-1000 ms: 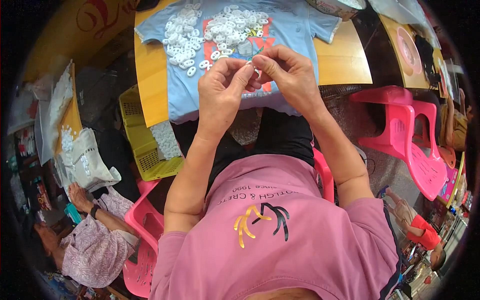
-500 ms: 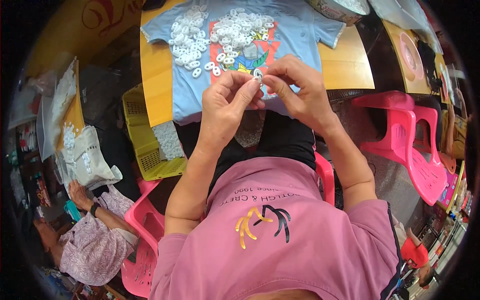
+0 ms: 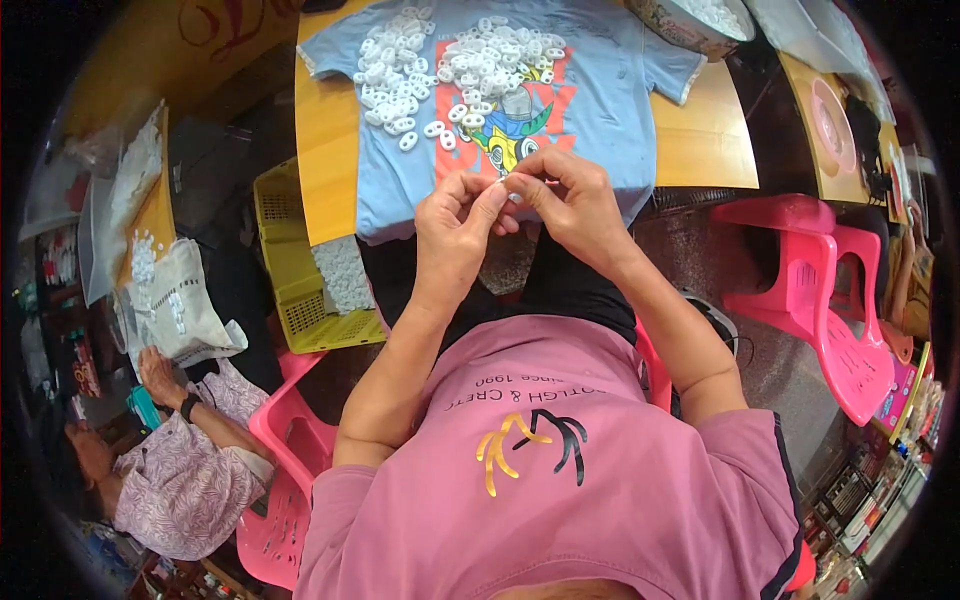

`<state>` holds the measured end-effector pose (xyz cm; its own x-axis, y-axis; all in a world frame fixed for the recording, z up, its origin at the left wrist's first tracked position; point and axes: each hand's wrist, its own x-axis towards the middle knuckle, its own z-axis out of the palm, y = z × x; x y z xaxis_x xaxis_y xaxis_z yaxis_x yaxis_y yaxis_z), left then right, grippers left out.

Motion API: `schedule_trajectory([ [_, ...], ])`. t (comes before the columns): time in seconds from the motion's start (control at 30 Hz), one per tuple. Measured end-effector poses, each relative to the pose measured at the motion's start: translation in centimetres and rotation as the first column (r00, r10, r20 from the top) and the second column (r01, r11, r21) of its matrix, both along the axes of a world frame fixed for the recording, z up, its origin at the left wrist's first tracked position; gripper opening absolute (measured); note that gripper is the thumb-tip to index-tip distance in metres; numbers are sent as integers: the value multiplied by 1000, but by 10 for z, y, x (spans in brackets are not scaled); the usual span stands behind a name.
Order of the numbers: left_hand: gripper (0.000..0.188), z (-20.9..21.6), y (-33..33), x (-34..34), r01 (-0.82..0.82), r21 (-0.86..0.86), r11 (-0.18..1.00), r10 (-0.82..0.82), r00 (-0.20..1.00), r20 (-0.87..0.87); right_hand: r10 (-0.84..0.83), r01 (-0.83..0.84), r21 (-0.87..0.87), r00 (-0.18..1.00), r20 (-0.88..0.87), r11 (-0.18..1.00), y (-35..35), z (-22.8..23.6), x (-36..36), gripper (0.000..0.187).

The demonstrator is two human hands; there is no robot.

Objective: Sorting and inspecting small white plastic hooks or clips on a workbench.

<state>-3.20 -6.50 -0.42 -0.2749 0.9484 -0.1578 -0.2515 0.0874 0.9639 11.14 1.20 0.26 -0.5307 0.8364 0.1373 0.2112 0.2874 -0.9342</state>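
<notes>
With bare table [image 3: 705, 140] at upper right, near lower edge of blue shirt [image 3: 605, 110], pinching small white piece [image 3: 503, 182] narrowly between left hand [image 3: 453, 222] and right hand [image 3: 570, 205], upper centre.

Soft, even light falls across the blue shirt [image 3: 610, 110] and yellow surface [image 3: 705, 130], nearly washing out the white pieces [image 3: 397, 72]. The upper left sinks into dimness, while fisheye distortion bends outer edges toward a soft, blackened rim.

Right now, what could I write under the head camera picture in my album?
Left fingers and right fingers meet near white two-holed pieces heaped on a blue T-shirt.
</notes>
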Motion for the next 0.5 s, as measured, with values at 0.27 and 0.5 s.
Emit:
schedule_trajectory([
  [0.27, 13, -8, -26, -35, 68, -41, 997, -63, 993, 101, 26, -25, -90, 1000, 12, 996, 34, 14, 4, 14],
  [0.5, 11, -12, -43, -57, -91, -70, 993, 96, 992, 78, -132, 51, 305, 959, 251, 951, 55, 6, 24, 15],
])
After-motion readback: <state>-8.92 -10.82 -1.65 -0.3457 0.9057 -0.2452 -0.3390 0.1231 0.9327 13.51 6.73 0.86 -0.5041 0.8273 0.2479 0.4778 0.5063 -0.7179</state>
